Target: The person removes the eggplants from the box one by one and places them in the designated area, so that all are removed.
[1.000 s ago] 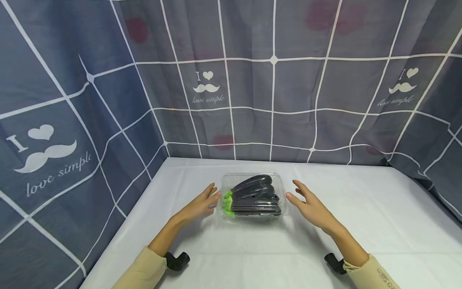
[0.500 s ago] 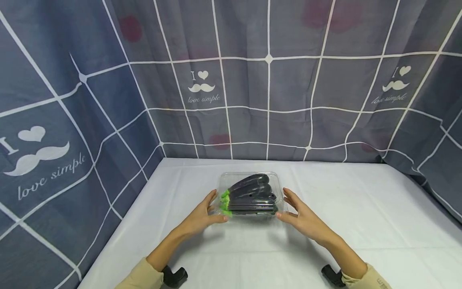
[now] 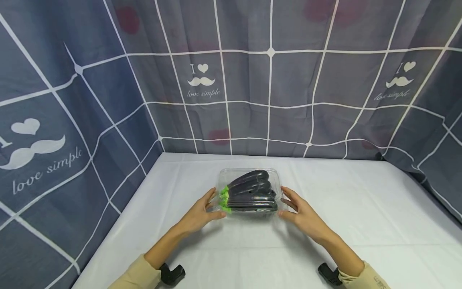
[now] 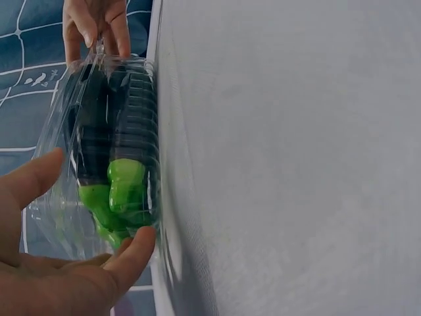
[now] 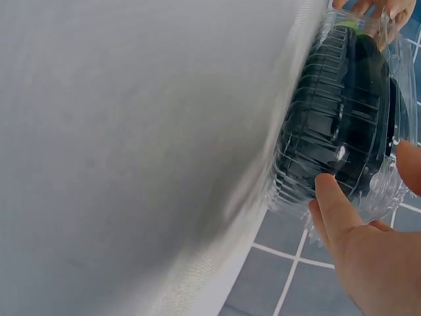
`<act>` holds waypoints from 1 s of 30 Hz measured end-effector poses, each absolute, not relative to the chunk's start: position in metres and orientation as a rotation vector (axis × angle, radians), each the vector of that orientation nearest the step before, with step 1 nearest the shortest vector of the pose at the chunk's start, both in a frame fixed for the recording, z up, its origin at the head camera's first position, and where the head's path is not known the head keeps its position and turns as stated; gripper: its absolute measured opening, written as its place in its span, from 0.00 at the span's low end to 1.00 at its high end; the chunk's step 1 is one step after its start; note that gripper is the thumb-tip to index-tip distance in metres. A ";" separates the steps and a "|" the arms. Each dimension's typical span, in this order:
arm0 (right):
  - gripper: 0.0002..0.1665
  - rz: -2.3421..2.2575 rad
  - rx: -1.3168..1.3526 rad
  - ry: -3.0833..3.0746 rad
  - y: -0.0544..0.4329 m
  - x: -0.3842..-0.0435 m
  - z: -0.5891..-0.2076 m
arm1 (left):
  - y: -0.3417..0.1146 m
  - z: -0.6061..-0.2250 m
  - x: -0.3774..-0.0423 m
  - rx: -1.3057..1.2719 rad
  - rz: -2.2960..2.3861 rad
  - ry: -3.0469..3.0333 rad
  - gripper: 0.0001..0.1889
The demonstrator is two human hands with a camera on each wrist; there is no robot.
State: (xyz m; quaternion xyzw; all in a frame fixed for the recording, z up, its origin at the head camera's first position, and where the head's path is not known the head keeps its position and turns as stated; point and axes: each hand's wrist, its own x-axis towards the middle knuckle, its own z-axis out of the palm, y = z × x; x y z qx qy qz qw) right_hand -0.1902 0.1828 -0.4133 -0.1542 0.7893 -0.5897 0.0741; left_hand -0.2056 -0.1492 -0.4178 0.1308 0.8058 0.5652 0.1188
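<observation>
A clear plastic clamshell box (image 3: 229,176) with several dark eggplants (image 3: 252,191) inside sits on the white cloth, mid-table in the head view. Bright green stem ends (image 4: 126,184) show at its left end. My left hand (image 3: 199,213) holds that end, thumb at the near corner and fingers along the side. At the opposite end my right hand (image 3: 306,216) grips in the same way. In the right wrist view, fingertips (image 5: 329,187) meet the ribbed wall. The box's underside is hidden.
A white cloth (image 3: 245,257) covers the table. Grey-blue checked curtains (image 3: 249,84) with white lines stand at the back and both sides. A black wrist mount (image 3: 172,275) juts from the left sleeve and a similar mount (image 3: 329,273) from the right.
Both hands have come inward from beside the box and taken hold of its two ends. The view has shifted slightly; the box has stayed about where it was.
</observation>
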 end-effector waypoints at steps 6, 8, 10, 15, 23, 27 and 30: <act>0.45 -1.793 -0.449 2.369 0.183 -0.190 -0.411 | -0.152 -0.417 -0.207 0.436 1.619 2.345 0.50; 0.45 -1.802 -0.455 2.361 0.183 -0.189 -0.411 | -0.153 -0.417 -0.207 0.446 1.615 2.345 0.49; 0.46 -1.808 -0.460 2.351 0.182 -0.189 -0.411 | -0.153 -0.418 -0.207 0.450 1.613 2.347 0.49; 0.46 -1.808 -0.460 2.358 0.182 -0.190 -0.412 | -0.154 -0.418 -0.207 0.451 1.603 2.350 0.49; 0.44 -1.812 -0.457 2.391 0.174 -0.195 -0.415 | -0.157 -0.414 -0.208 0.434 1.625 2.361 0.47; 0.44 -1.802 -0.424 2.396 0.174 -0.193 -0.417 | -0.157 -0.413 -0.208 0.440 1.589 2.364 0.47; 0.44 -1.805 -0.407 2.403 0.175 -0.190 -0.416 | -0.156 -0.414 -0.207 0.460 1.572 2.359 0.47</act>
